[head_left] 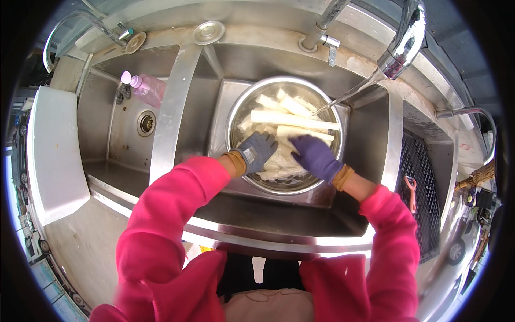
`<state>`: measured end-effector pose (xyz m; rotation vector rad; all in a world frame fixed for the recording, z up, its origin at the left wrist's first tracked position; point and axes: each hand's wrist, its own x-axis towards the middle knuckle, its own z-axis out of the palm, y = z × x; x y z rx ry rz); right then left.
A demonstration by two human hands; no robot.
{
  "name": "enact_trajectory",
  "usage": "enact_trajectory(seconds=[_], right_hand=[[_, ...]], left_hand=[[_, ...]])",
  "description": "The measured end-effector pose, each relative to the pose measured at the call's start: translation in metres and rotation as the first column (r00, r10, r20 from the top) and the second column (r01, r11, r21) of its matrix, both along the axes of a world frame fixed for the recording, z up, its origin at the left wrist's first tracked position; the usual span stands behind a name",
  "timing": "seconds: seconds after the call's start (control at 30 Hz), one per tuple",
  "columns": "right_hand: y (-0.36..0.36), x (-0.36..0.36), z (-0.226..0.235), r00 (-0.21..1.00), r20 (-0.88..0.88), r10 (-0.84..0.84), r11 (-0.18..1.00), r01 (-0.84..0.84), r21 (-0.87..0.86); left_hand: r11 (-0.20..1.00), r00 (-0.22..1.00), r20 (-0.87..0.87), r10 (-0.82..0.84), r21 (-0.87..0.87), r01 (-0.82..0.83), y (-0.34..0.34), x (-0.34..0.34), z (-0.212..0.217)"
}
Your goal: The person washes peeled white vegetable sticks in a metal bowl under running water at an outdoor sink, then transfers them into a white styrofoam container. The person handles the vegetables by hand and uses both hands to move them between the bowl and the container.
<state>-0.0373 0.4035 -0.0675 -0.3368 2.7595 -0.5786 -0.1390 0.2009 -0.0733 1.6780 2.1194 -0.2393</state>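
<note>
A round metal basin sits in the middle sink, holding water and several long, white, peeled root vegetables; their exact kind I cannot tell. My left hand, in a grey glove, reaches over the basin's near left part with fingers apart, low among the pieces. Opposite it, my right hand, in a purple-blue glove, rests beside a thick white piece, thumb apart from the bent fingers. No piece shows plainly gripped in either hand. From the chrome faucet, a water stream runs into the basin.
A pink pump bottle stands in the left sink near its drain. On the right, a red-handled peeler lies on a black mesh mat. A white foam box flanks the left sink. A drain cover rests on the back ledge.
</note>
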Motion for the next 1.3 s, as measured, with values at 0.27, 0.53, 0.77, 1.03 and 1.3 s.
enact_trajectory(seconds=[0.27, 0.53, 0.77, 1.03, 1.3], right_hand=[[-0.046, 0.013, -0.048, 0.964, 0.246, 0.101, 0.974, -0.146, 0.171], [-0.031, 0.005, -0.086, 0.992, 0.128, -0.017, 0.998, 0.008, 0.065], [-0.031, -0.004, -0.082, 0.987, 0.158, -0.024, 0.995, 0.008, 0.100], [-0.015, -0.014, -0.046, 0.972, 0.233, 0.014, 1.000, -0.008, -0.028], [-0.036, -0.024, -0.042, 0.940, 0.314, -0.132, 0.982, 0.167, -0.088]], left_hand=[[0.995, 0.998, -0.035, 0.054, -0.084, -0.057, -0.003, 0.001, -0.059], [0.965, 0.950, 0.195, 0.244, 0.049, -0.258, 0.016, 0.002, -0.049], [0.961, 0.890, 0.380, 0.253, 0.009, -0.277, -0.007, -0.011, -0.047], [0.960, 0.946, 0.204, 0.253, 0.064, -0.271, -0.006, -0.012, -0.048], [0.990, 0.962, -0.239, 0.134, 0.004, -0.137, -0.015, -0.015, -0.021]])
